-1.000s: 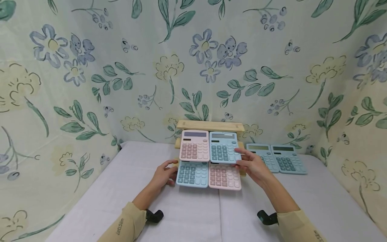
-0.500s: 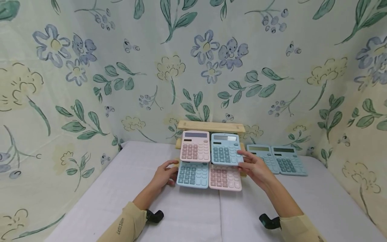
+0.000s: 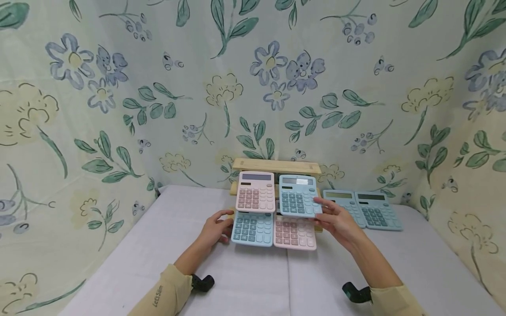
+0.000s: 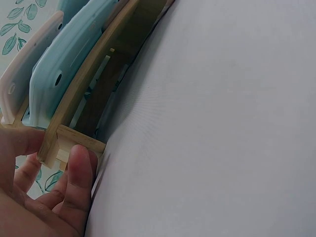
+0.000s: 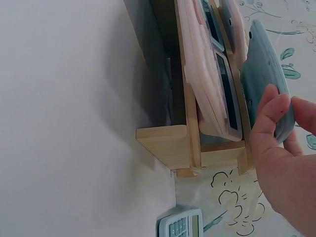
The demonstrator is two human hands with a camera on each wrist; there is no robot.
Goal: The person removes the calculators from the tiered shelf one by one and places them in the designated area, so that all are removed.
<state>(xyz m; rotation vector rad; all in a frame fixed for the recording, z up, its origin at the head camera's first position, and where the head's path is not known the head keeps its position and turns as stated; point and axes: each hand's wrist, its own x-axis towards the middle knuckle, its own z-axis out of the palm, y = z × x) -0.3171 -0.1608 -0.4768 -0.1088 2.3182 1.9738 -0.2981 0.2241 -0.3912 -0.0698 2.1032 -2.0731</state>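
Observation:
A tiered wooden rack (image 3: 276, 165) holds a pink calculator (image 3: 255, 192) at upper left, a blue calculator (image 3: 252, 229) at lower left and another pink calculator (image 3: 294, 232) at lower right. My right hand (image 3: 339, 223) pinches the right edge of a second blue calculator (image 3: 298, 196) between thumb and fingers. That calculator stands apart from the upper tier, its back towards my palm in the right wrist view. At the rack's left end, my left hand (image 3: 214, 229) holds the wood; in the left wrist view, its fingers (image 4: 80, 170) lie about the frame's end.
Two more blue calculators, a nearer-in one (image 3: 345, 202) and an outer one (image 3: 377, 210), lie side by side right of the rack. A white cloth (image 3: 253, 281) covers the table, and a floral curtain (image 3: 221, 109) hangs close behind the rack.
My right hand has drawn the upper blue calculator slightly right and down, away from the rack, opening a gap beside the upper pink one. My left hand has stayed on the rack.

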